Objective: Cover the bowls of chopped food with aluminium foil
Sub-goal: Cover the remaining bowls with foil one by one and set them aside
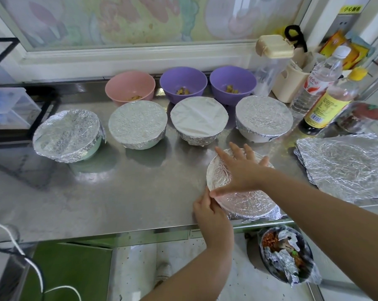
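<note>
A foil-covered bowl (246,200) sits near the front edge of the steel counter (123,192). My right hand (240,170) lies flat on its foil top with fingers spread. My left hand (209,210) presses the foil against the bowl's left rim; its fingers are partly hidden behind the rim. Several more foil-covered bowls (138,124) stand in a row behind. At the back stand a pink bowl (130,88) and two purple bowls (183,83), uncovered, with chopped food inside. Loose foil sheets (346,166) lie at the right.
Bottles (327,98), a clear jug with a beige lid (272,68) and a red-lidded jar (361,118) crowd the back right. A black wire rack (16,109) stands at the left. A bin with crumpled foil (285,257) sits on the floor below the counter edge.
</note>
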The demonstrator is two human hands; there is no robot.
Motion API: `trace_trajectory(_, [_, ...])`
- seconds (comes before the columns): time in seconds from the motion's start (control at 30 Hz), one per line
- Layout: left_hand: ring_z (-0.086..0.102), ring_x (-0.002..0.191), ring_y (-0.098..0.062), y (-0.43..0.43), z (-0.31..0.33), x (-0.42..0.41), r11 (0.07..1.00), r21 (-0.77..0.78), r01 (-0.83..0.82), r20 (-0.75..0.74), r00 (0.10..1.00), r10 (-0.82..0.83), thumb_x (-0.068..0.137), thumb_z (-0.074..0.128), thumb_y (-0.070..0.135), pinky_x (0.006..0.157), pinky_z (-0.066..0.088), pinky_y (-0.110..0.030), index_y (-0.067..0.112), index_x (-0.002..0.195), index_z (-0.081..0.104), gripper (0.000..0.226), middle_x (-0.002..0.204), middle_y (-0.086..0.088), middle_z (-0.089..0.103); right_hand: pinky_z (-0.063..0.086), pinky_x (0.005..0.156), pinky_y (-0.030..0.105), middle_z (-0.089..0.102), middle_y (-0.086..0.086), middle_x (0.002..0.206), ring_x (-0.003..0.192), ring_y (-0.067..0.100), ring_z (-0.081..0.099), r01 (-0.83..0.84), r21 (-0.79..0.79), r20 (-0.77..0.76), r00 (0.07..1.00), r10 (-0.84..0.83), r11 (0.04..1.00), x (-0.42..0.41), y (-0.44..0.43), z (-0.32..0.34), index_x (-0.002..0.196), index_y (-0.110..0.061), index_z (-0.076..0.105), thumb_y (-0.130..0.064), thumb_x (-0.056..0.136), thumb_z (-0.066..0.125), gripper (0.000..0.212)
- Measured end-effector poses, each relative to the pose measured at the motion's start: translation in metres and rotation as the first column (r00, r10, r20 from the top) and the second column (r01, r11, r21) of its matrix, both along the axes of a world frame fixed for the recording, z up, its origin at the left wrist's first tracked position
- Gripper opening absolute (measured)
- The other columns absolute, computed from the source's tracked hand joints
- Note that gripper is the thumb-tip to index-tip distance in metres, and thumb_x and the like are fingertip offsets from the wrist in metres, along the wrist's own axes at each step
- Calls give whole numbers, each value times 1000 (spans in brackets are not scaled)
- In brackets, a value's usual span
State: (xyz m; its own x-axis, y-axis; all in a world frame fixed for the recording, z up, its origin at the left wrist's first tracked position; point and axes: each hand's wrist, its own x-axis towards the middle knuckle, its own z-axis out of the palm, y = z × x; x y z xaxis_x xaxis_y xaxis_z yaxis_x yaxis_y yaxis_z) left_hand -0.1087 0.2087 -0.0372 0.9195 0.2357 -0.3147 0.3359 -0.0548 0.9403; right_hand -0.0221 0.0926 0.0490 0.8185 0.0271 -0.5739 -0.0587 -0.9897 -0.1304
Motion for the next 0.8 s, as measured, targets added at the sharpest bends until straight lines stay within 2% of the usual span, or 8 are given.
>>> trace_trajectory(0.13, [56,113,-18,1,0,7,997,71,20,13,1000,-21,104,41,11,104,47,-36,16,138,58,39,116,-1,49,-2,108,84,-31,-5,165,151,39,-27,48,-1,4,999,-48,999,-1,3,-1,149,-54,-27,-102,46,54,139])
trace_trajectory(0.33, [56,111,-4,10,-11,47,977,63,204,108,972,-210,106,42,30,103,47,-31,27,141,53,37,123,0,49,2,108,84,-29,1,166,152,42,-21,364,40,19,931,-365,931,-5,2,3,154,-47,-22,-102,49,54,142])
trace_trajectory(0.4, [58,108,-2,13,-12,64,968,38,247,101,963,-249,104,47,35,100,50,-33,28,140,51,37,125,2,53,1,107,85,-31,2,165,151,42,-24,476,42,15,879,-477,879,-8,3,2,155,-42,-24,-106,45,49,147])
trace_trajectory(0.5, [64,102,-11,17,-8,86,954,18,299,23,954,-299,101,54,37,93,55,-36,24,138,50,40,120,-1,60,-1,109,83,-32,9,164,149,42,-29,552,64,-18,834,-552,832,-5,0,0,155,-35,-27,-110,23,33,164])
trace_trajectory(0.6, [68,101,-19,29,-2,90,962,8,274,-11,962,-274,101,53,34,80,60,-34,23,133,56,34,116,0,65,0,115,75,-35,12,162,147,44,-32,521,102,-14,853,-522,848,-1,-12,7,153,-36,-30,-110,22,34,164])
trace_trajectory(0.67, [66,107,-16,43,5,78,957,71,282,46,957,-286,100,51,28,91,57,-37,25,128,60,29,117,5,67,-1,114,77,-40,6,160,146,43,-34,378,85,3,925,-379,922,0,-18,9,148,-43,-35,-112,19,37,163])
trace_trajectory(0.73, [63,109,-4,56,13,59,934,93,345,90,931,-353,100,52,18,95,53,-26,23,125,61,27,118,9,66,-2,110,82,-40,-1,160,146,41,-35,213,56,-32,977,-211,975,-3,-20,9,146,-50,-34,-108,28,50,156])
trace_trajectory(0.8, [60,109,5,61,20,43,893,81,442,127,884,-449,97,57,11,89,49,-12,20,127,59,31,121,9,64,-3,105,86,-39,-5,160,146,39,-35,116,16,-60,992,-115,993,-5,-19,9,147,-54,-31,-102,36,60,151])
